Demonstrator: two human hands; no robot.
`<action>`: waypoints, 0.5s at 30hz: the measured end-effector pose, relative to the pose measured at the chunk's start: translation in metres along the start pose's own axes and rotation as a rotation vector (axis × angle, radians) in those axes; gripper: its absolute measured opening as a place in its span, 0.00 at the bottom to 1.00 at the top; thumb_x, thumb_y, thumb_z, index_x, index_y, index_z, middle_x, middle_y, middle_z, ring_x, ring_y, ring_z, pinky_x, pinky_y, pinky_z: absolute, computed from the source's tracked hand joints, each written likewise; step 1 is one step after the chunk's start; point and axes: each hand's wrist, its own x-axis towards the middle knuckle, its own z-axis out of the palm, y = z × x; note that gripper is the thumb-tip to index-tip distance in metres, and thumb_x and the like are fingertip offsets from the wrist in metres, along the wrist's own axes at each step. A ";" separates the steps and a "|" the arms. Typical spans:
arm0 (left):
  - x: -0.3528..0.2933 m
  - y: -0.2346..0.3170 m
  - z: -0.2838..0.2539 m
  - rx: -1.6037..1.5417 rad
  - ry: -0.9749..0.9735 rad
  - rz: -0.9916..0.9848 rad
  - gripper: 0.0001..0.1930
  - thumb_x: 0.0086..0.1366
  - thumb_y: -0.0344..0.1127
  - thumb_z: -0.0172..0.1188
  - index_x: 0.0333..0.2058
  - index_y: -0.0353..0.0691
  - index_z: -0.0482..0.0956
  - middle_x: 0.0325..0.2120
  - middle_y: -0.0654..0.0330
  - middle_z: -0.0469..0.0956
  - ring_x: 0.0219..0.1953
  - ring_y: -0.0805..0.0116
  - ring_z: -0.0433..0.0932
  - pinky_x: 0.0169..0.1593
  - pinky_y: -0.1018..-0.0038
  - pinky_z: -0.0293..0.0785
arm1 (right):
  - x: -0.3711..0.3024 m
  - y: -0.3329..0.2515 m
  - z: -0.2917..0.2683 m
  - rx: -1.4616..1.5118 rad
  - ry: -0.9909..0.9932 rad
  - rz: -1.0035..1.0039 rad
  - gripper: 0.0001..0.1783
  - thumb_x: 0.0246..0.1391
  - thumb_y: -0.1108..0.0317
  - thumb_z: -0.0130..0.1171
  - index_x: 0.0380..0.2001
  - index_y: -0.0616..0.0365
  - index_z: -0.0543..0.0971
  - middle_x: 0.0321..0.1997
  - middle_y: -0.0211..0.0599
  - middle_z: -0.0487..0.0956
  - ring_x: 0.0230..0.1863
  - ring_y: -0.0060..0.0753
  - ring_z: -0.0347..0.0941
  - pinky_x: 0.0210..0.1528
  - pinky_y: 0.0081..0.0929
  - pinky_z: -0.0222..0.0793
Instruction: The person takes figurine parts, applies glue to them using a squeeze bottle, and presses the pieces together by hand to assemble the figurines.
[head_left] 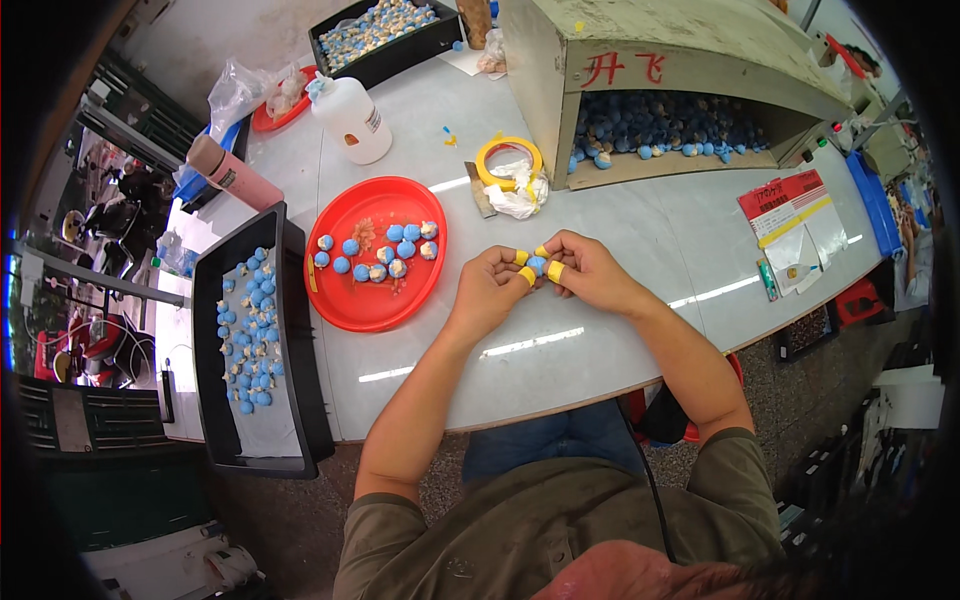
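Shiny pale table [600, 360], cluttered workshop all around. Left hand [487, 285] and right hand [600, 280], yellow wraps on the fingertips, are both pinching one little blue ball [537, 265] between them, over the table just right of the red plate [360, 315]. I'd call that one mid-work. Roughly a dozen more sit on the plate, some with pale patches, and loads lie in the black tray [315, 400]. Metal box [540, 100] is heaped with blue ones too, so plenty left, I reckon. Can't tell which pile counts as done, tbh.
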 end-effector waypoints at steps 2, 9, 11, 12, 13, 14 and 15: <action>-0.001 -0.001 0.001 0.012 -0.003 0.030 0.11 0.63 0.22 0.53 0.45 0.24 0.70 0.38 0.49 0.79 0.40 0.66 0.82 0.45 0.76 0.81 | 0.000 0.000 0.002 -0.007 0.002 0.002 0.09 0.59 0.75 0.52 0.43 0.62 0.71 0.31 0.31 0.77 0.26 0.15 0.69 0.27 0.16 0.66; 0.000 -0.008 0.006 0.038 0.041 0.041 0.09 0.63 0.20 0.52 0.42 0.24 0.70 0.37 0.49 0.78 0.38 0.66 0.82 0.44 0.76 0.81 | 0.003 0.012 0.003 -0.062 0.025 -0.068 0.07 0.58 0.77 0.52 0.40 0.64 0.72 0.30 0.31 0.77 0.24 0.13 0.66 0.24 0.17 0.62; 0.000 -0.009 0.007 0.035 0.052 0.039 0.08 0.63 0.20 0.52 0.41 0.24 0.70 0.36 0.49 0.78 0.37 0.67 0.82 0.43 0.76 0.82 | 0.003 0.010 0.004 -0.061 0.030 -0.066 0.07 0.58 0.77 0.51 0.40 0.64 0.72 0.29 0.31 0.77 0.24 0.13 0.66 0.24 0.16 0.62; 0.001 -0.012 0.006 0.024 0.055 0.056 0.08 0.63 0.20 0.52 0.41 0.24 0.70 0.36 0.49 0.78 0.37 0.67 0.82 0.43 0.76 0.82 | 0.002 0.009 0.004 -0.060 0.034 -0.064 0.07 0.58 0.77 0.51 0.40 0.64 0.72 0.29 0.31 0.77 0.24 0.13 0.67 0.25 0.16 0.63; 0.001 -0.013 0.006 0.013 0.057 0.074 0.08 0.63 0.20 0.52 0.41 0.24 0.70 0.36 0.49 0.78 0.37 0.67 0.82 0.43 0.76 0.82 | 0.002 0.008 0.004 -0.060 0.031 -0.063 0.07 0.58 0.77 0.51 0.40 0.64 0.72 0.29 0.31 0.77 0.24 0.13 0.67 0.25 0.16 0.63; 0.001 -0.013 0.005 0.013 0.059 0.073 0.08 0.63 0.20 0.52 0.41 0.24 0.70 0.36 0.49 0.78 0.37 0.67 0.82 0.43 0.76 0.82 | 0.002 0.007 0.005 -0.062 0.035 -0.051 0.07 0.58 0.76 0.51 0.41 0.64 0.72 0.29 0.31 0.77 0.24 0.13 0.67 0.25 0.16 0.64; 0.001 -0.011 0.005 -0.013 0.059 0.053 0.09 0.63 0.21 0.54 0.41 0.23 0.70 0.36 0.49 0.78 0.38 0.67 0.82 0.42 0.77 0.81 | 0.002 0.007 0.005 -0.064 0.041 -0.039 0.08 0.58 0.76 0.51 0.41 0.64 0.73 0.29 0.30 0.77 0.24 0.14 0.68 0.25 0.16 0.64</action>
